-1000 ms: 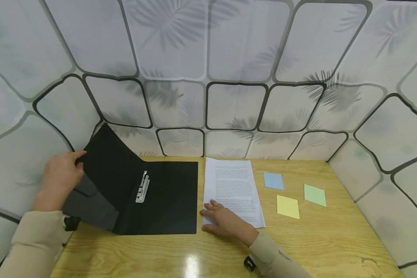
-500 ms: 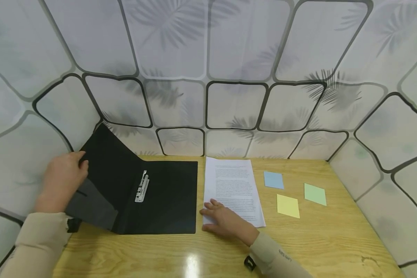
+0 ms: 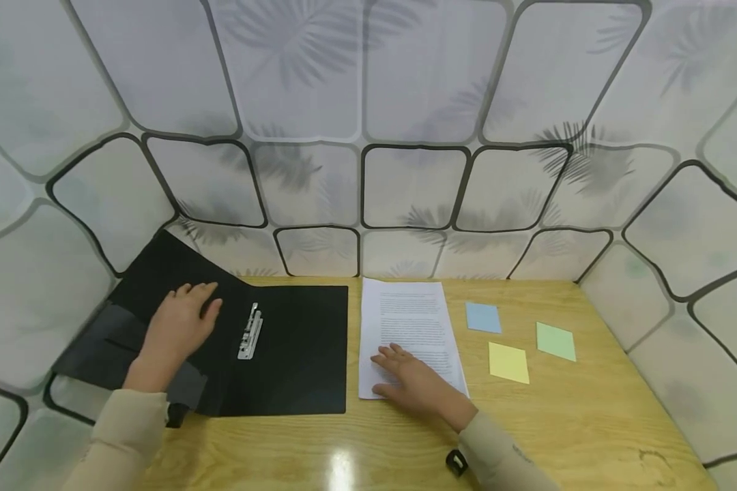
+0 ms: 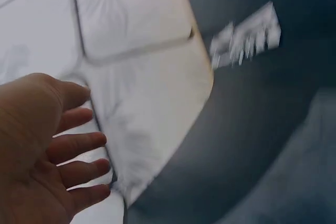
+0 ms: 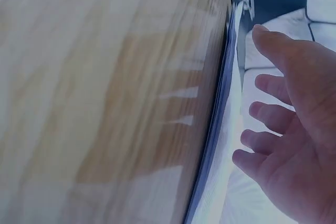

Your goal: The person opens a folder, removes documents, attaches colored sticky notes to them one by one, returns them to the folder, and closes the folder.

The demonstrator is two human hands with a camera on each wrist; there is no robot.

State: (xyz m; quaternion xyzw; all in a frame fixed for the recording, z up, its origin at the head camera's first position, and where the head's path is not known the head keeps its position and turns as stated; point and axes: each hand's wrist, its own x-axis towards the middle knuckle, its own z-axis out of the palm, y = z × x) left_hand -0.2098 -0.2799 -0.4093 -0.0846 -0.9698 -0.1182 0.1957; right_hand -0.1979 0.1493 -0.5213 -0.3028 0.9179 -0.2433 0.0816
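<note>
A black folder point(image 3: 304, 354) lies spread on the table, its left cover point(image 3: 153, 273) tilted up toward the left wall. On that cover's inside is a dark grey pocket point(image 3: 104, 341). A silver metal clip point(image 3: 250, 334) sits along the spine. My left hand point(image 3: 178, 324) hovers in front of the left cover with spread fingers and holds nothing; the left wrist view shows its fingers apart from the folder. Over the lower part of a stack of printed paper point(image 3: 405, 314) is my right hand point(image 3: 417, 382), fingers relaxed; in the right wrist view they appear just off the sheets.
Right of the paper lie a blue sticky note point(image 3: 482, 318), a yellow sticky note point(image 3: 508, 363) and a green sticky note point(image 3: 555, 341). Patterned fabric walls point(image 3: 417, 184) enclose the wooden table point(image 3: 589, 423) at the back and sides.
My left hand has let go of the left cover's edge and moved right, in front of it. The cover has dropped lower to the left. My right hand has shifted slightly right.
</note>
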